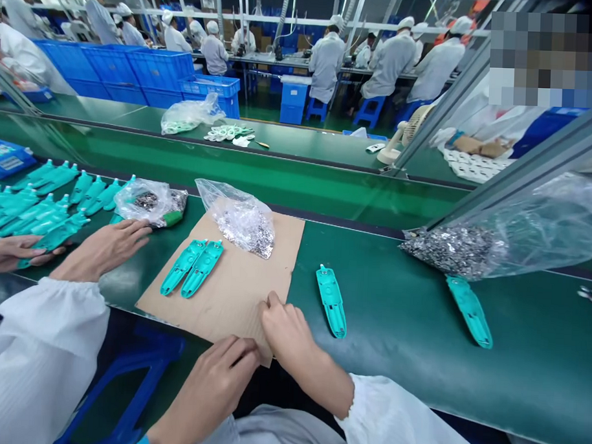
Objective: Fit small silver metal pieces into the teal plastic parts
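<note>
Lying plain and tan, cardboard (235,281)

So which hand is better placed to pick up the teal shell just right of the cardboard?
Likely the right hand: it is at the right edge of the cardboard, nearer that teal shell; the left hand is farther off.

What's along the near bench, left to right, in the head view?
Blue bin → two teal shells on cardboard → right hand → single teal shell → rightmost teal shell.

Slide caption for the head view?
Left hand and right hand at a brown cardboard sheet bearing two elongated teal plastic shells.
</note>
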A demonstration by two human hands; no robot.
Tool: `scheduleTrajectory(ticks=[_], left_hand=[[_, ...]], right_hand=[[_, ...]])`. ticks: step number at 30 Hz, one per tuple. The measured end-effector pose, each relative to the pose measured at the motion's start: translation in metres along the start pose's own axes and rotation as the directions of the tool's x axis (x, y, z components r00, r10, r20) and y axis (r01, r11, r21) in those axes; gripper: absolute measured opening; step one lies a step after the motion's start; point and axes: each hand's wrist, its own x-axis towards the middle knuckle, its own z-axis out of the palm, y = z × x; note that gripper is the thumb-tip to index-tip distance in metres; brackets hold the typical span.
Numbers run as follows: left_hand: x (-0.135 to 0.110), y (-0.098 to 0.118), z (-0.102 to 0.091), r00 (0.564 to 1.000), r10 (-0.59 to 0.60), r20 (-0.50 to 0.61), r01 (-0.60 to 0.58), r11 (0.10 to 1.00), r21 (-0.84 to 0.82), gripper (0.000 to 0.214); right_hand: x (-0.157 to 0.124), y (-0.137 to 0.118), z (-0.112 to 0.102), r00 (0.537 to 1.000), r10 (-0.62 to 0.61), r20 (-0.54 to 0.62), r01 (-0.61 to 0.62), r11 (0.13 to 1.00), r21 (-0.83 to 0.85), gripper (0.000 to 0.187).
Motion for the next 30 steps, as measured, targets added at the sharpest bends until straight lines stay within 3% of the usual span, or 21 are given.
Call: scheduleTrajectory(ticks=[2,6,9,12,16,22,27,30], left_hand=[[0.011,0.005,0.001,0.991,-0.128,-0.037,0.117,0.971,-0.207,0.018],[0.053,0.023,0.014,0.937,-0.344,-0.055,0.261,0.798,-0.543,0.021],[0.09,0.039,0.029,0.93,-0.366,-0.04,0.251,0.711,-0.657,0.025],[0.117,0.05,0.044,0.935,-0.355,-0.021,0.252,0.701,-0.667,0.027],[0.132,0.055,0.062,0.912,-0.411,0.014,0.317,0.679,-0.662,0.02],[0.14,0.059,0.067,0.908,-0.419,0.002,0.313,0.676,-0.667,0.021],[0.143,0.057,0.068,0.931,-0.365,-0.023,0.279,0.75,-0.6,0.021],[0.139,0.053,0.071,0.923,-0.385,-0.023,0.299,0.752,-0.587,0.024]], right_hand=[[-0.009,0.017,-0.002,1.0,0.014,0.0,-0.014,1.0,0.017,0.028],[-0.044,0.076,0.004,0.982,0.153,-0.114,-0.126,0.968,0.217,0.028],[-0.074,0.122,0.017,0.941,0.285,-0.183,-0.19,0.892,0.411,0.029],[-0.094,0.151,0.03,0.904,0.391,-0.17,-0.253,0.813,0.524,0.027],[-0.101,0.161,0.04,0.873,0.464,-0.149,-0.294,0.745,0.599,0.024],[-0.094,0.164,0.046,0.884,0.446,-0.142,-0.275,0.74,0.613,0.022],[-0.091,0.163,0.037,0.877,0.446,-0.177,-0.259,0.751,0.608,0.02],[-0.084,0.157,0.027,0.905,0.379,-0.196,-0.194,0.775,0.601,0.023]])
